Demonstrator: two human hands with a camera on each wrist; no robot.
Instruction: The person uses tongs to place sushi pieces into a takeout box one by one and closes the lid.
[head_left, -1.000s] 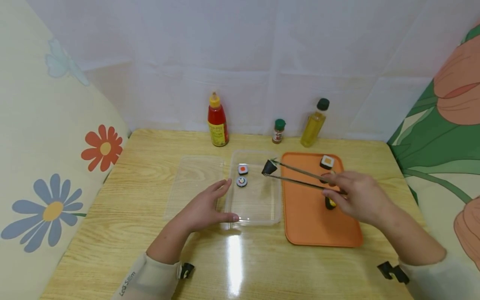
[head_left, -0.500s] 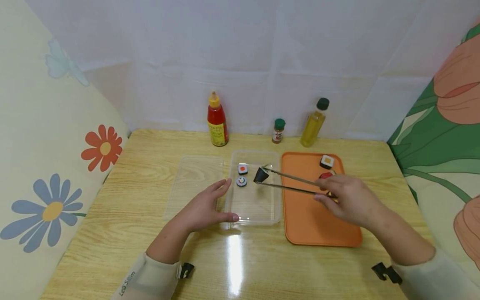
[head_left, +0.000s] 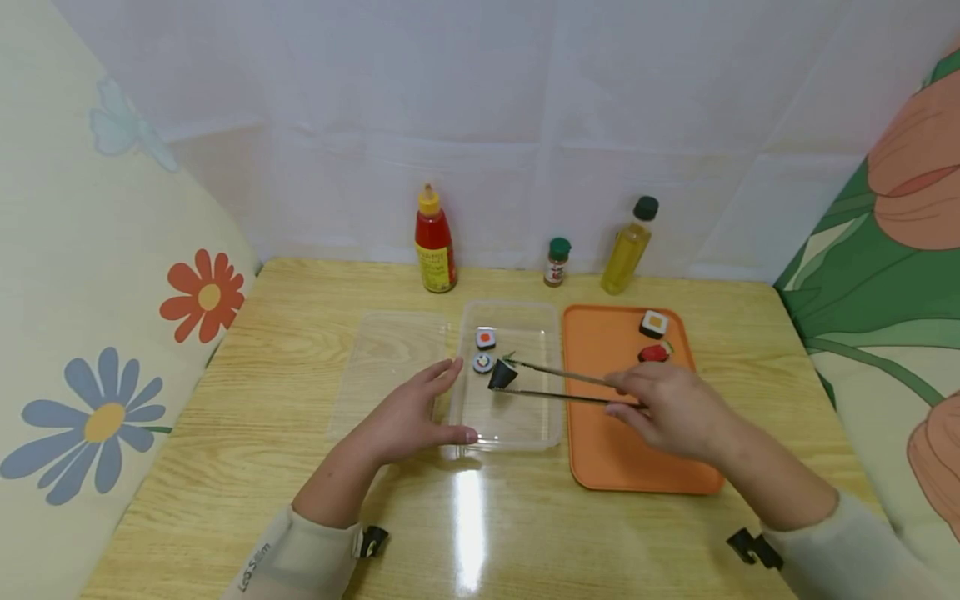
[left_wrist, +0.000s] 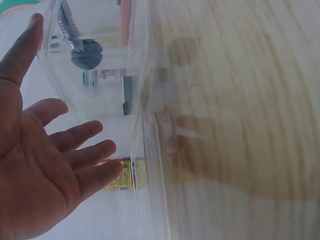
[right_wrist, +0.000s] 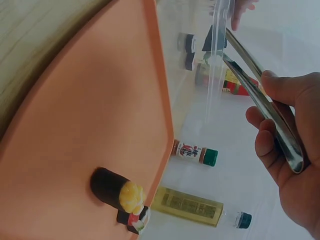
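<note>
My right hand (head_left: 675,412) grips metal tongs (head_left: 555,396), their tips pinching a black cone-shaped sushi hand roll (head_left: 503,375). The roll is over the clear plastic container (head_left: 517,444), just right of two sushi pieces inside: a squarish one with a red centre (head_left: 486,338) and a round one (head_left: 483,363). Along the container's left side lies my left hand (head_left: 408,417), thumb and fingers spread at its edge. In the left wrist view, that palm (left_wrist: 35,185) holds nothing. The right wrist view shows thumb and fingers around the tongs (right_wrist: 290,150).
An orange tray (head_left: 630,454) bears an orange-centred sushi roll (head_left: 654,323), a red-topped piece (head_left: 655,352) and a yellow-topped roll (right_wrist: 117,190). Left lies a clear lid (head_left: 390,350). Behind stand a red sauce bottle (head_left: 435,250), a spice jar (head_left: 556,265) and an oil bottle (head_left: 627,254).
My right hand has moved left and toward me, carrying the hand roll in the tongs from the container's right part to beside the two pieces. My left hand has stayed put.
</note>
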